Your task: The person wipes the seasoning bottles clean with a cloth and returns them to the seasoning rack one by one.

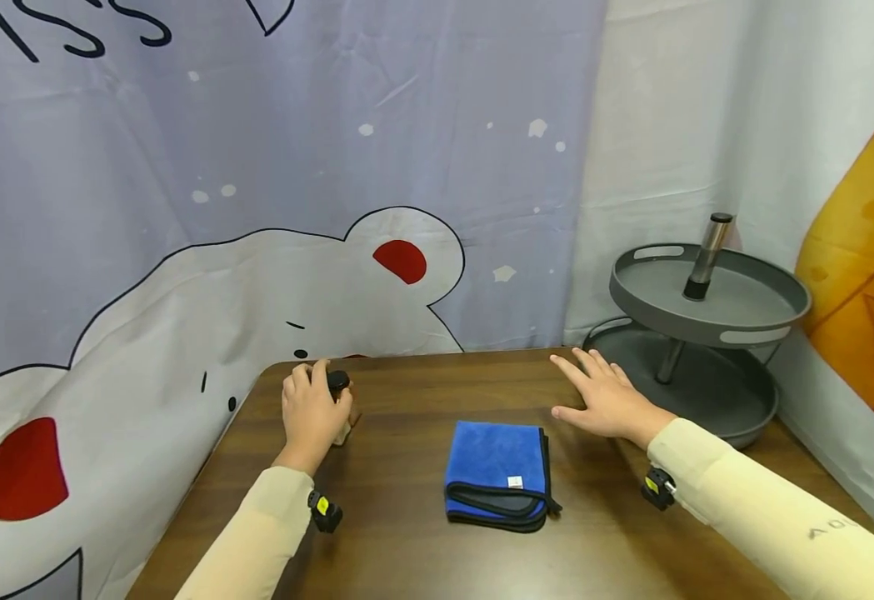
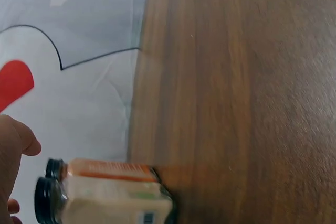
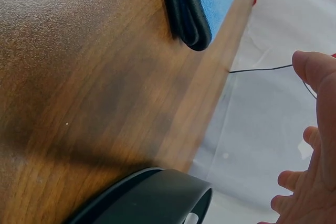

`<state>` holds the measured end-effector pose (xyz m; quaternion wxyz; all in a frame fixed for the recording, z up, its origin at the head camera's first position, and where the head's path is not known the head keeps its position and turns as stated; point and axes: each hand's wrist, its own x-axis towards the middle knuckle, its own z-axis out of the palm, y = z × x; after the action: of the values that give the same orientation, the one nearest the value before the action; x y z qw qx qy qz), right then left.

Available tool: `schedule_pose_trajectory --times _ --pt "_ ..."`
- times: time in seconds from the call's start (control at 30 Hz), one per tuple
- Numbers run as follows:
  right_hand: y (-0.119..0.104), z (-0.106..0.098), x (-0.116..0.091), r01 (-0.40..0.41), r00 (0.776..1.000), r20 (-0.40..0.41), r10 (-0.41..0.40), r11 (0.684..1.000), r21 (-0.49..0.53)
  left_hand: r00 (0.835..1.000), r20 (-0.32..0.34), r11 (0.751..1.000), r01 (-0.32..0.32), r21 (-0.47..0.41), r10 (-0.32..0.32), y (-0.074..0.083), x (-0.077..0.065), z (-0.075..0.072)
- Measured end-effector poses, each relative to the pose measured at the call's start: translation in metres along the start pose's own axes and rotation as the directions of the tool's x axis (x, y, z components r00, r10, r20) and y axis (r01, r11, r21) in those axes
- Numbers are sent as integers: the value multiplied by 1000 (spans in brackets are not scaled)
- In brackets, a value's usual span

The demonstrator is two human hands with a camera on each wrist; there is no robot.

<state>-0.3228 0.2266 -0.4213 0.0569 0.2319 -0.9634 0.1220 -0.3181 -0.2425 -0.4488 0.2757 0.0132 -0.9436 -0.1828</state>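
My left hand point(image 1: 312, 421) is over the far left of the table, fingers spread and slightly bent beside two small bottles. In the left wrist view, one bottle point(image 2: 113, 200) has a pale label and a black cap. Close behind it stands another bottle point(image 2: 113, 169) with an orange label. A gap shows between thumb and caps there. My right hand point(image 1: 607, 395) hovers with fingers spread above the table's right side, holding nothing. It is between a folded blue cloth point(image 1: 492, 454) with black edging and a grey two-tier tray point(image 1: 706, 333).
The brown wooden table point(image 1: 407, 400) ends at a hanging printed curtain point(image 1: 407, 167) along the back. At the back right the tray's upper tier and metal post rise above the table. The cloth lies near the middle.
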Motion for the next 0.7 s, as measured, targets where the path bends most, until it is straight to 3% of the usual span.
schedule_pose_trajectory --times 0.27,0.7 --pt "0 2 -3 15 1000 -3 -15 1000 1 997 65 999 37 40 -40 -9 -1 3" --pt "1 10 -7 16 1000 11 -16 1000 -1 999 32 994 -44 96 41 -14 -7 8"
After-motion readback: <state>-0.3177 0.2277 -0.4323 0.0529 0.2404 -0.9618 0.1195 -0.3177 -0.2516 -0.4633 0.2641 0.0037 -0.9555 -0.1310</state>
